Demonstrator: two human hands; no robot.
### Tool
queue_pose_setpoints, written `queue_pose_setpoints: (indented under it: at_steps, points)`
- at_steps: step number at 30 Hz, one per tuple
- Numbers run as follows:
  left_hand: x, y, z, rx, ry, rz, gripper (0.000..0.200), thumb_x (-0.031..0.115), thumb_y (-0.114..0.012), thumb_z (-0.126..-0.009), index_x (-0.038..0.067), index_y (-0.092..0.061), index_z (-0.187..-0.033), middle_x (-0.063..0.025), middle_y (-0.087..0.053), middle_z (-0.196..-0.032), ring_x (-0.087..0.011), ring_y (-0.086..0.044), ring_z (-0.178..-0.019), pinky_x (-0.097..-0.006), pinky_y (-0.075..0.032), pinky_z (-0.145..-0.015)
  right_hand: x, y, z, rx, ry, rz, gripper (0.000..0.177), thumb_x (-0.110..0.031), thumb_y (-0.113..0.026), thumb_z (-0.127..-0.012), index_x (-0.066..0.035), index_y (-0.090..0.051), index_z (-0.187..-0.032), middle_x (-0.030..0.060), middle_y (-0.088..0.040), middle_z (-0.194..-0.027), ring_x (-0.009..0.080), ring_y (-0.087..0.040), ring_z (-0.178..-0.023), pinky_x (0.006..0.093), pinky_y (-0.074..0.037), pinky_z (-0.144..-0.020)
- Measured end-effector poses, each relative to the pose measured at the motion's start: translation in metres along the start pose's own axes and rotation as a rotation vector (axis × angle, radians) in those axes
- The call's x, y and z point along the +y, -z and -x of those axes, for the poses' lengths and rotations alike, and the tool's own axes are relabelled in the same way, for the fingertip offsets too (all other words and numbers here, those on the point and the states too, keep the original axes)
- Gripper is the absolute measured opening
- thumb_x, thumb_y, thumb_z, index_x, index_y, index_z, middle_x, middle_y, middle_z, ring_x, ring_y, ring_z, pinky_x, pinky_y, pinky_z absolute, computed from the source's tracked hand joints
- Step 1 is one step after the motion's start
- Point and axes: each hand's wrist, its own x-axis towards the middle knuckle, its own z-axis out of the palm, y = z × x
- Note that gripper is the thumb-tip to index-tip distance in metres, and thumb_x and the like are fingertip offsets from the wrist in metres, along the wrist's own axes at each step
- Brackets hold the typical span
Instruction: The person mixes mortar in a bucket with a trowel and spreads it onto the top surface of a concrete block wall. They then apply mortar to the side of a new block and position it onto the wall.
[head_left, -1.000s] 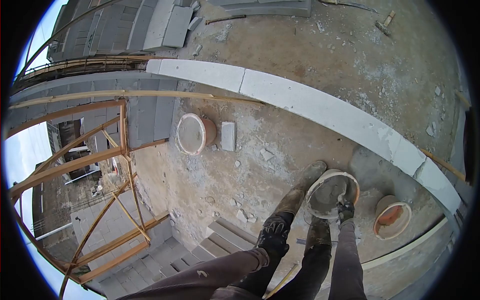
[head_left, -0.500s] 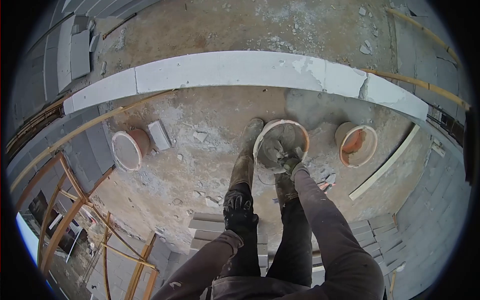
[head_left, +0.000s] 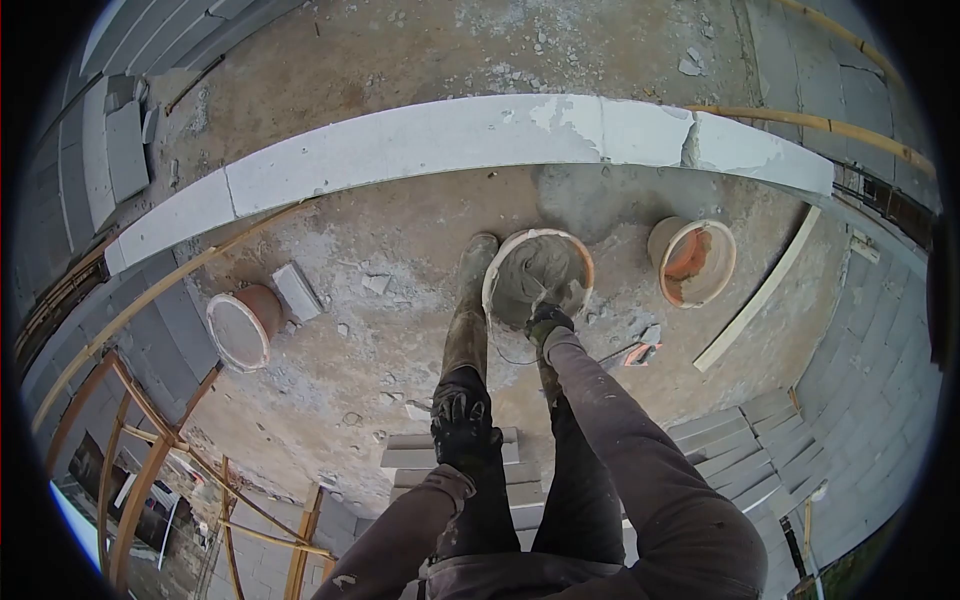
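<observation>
My right hand (head_left: 545,322), in a dark glove, reaches down to the near rim of a round bucket of grey mortar (head_left: 512,250). It grips what looks like a mortar-coated trowel (head_left: 572,296) at the bucket's edge. The bucket stands on the dusty floor beside my left boot (head_left: 470,300). My left hand (head_left: 462,425), also gloved, rests flat on my left thigh with its fingers spread and holds nothing.
A low course of white blocks (head_left: 400,145) curves across just beyond the bucket. An orange bucket (head_left: 692,262) stands to the right and another bucket (head_left: 240,325) lies at left by a block fragment (head_left: 297,292). Grey blocks (head_left: 420,455) are stacked underfoot; a wooden frame (head_left: 150,470) marks the drop at lower left.
The view has swung right and down, so the mortar bucket sits nearer the centre. My right hand stays at the bucket's rim. My left hand stays on my thigh.
</observation>
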Motion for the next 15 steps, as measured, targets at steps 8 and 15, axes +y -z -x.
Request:
queue_pose_setpoints:
  at_steps: [8, 15]
  points:
    - [0.000, 0.007, -0.001, 0.051, -0.015, -0.002, 0.062, 0.040, -0.067, -0.074, 0.012, -0.054, -0.129, -0.0267, -0.038, -0.140, -0.0472, -0.037, -0.128, -0.0603, -0.031, -0.103, -0.008, -0.001, 0.003, -0.129, -0.157, 0.106, 0.042, -0.037, -0.067, -0.076, -0.006, -0.068, -0.103, 0.0212, -0.061, -0.117, 0.0341, -0.057, -0.110, 0.0396, -0.045, -0.094]
    - [-0.001, 0.004, -0.001, 0.060, -0.056, 0.028, 0.059, 0.041, -0.060, -0.077, 0.009, -0.055, -0.127, -0.0300, -0.038, -0.140, -0.0508, -0.035, -0.127, -0.0652, -0.026, -0.102, -0.023, 0.005, 0.025, -0.226, -0.178, 0.111, 0.054, -0.045, -0.063, -0.076, -0.010, -0.062, -0.117, 0.0185, -0.060, -0.121, 0.0344, -0.057, -0.112, 0.0410, -0.044, -0.097]
